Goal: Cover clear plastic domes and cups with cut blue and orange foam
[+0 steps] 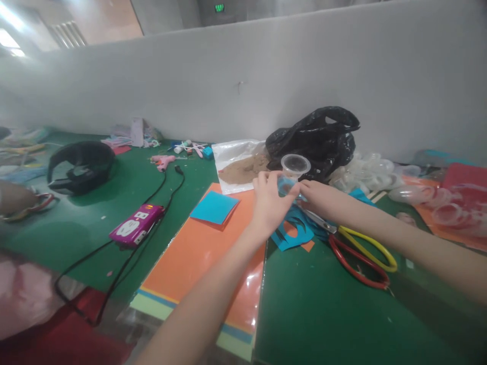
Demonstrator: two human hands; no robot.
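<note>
My left hand and my right hand meet above the green table, both with fingers closed round a small clear plastic cup that stands upright between them. A bit of blue paper shows at the cup's lower part. Just behind the cup lies a clear bag of brown sand. Under my hands are cut blue paper scraps and scissors with red and yellow handles.
A black plastic bag sits behind the cup, with clear cups beside it. A stack of coloured sheets with a blue square lies in front. A pink power strip, a glue gun and a black headset lie to the left.
</note>
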